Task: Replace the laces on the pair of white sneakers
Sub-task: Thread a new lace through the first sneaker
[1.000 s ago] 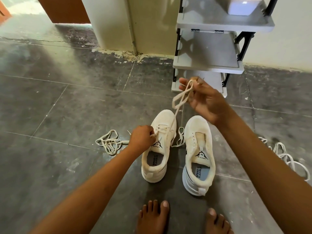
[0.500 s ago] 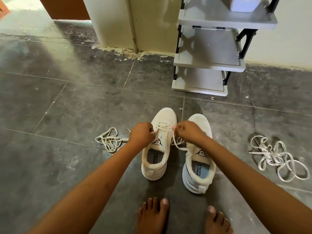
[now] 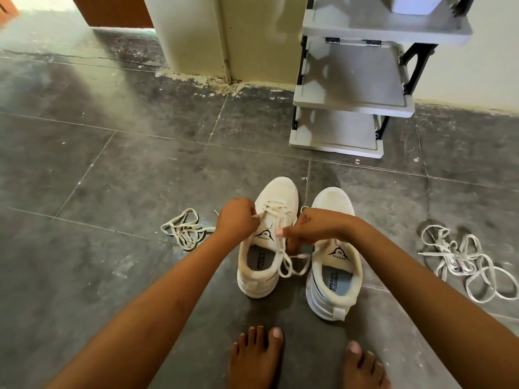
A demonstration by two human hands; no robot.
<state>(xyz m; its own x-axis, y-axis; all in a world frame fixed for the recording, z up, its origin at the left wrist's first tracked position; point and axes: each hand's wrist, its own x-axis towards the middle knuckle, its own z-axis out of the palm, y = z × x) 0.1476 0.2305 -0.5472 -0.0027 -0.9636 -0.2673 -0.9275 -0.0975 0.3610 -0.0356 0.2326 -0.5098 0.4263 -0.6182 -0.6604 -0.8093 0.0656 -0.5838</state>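
At the far left a loose bundle of laces (image 3: 184,230) is left on the tiled floor (image 3: 112,164), set aside but within reach, probably either pulled out or waiting to go in; which cannot be told. Just beside it the left hand (image 3: 236,220) is held against the left rim of the left sneaker (image 3: 280,190), fingers curled tight and apparently pinching one end of the lace (image 3: 273,209), so that the shoe is steadied and the strand kept taut. The lace is crossed through the front eyelets only, so the threading is judged to be partly done. The right hand (image 3: 317,224) is brought in from the other side, thumb and fingertips closed on the other run of the same lace over the tongue, and the slack is let fall as a loop across the shoe's opening. Inside that opening only a printed insole is seen. The right sneaker (image 3: 332,200) is stood touching-close alongside, heel toward the bare feet (image 3: 257,357); its insole is likewise all that is seen inside, and no lace is seen on the part not hidden by the hand. Well apart at the right a second, larger tangle of laces (image 3: 463,259) is spread out. Behind, against the wall, a grey shelf rack (image 3: 351,108) is stood, with a pale box (image 3: 410,4) on its top shelf.
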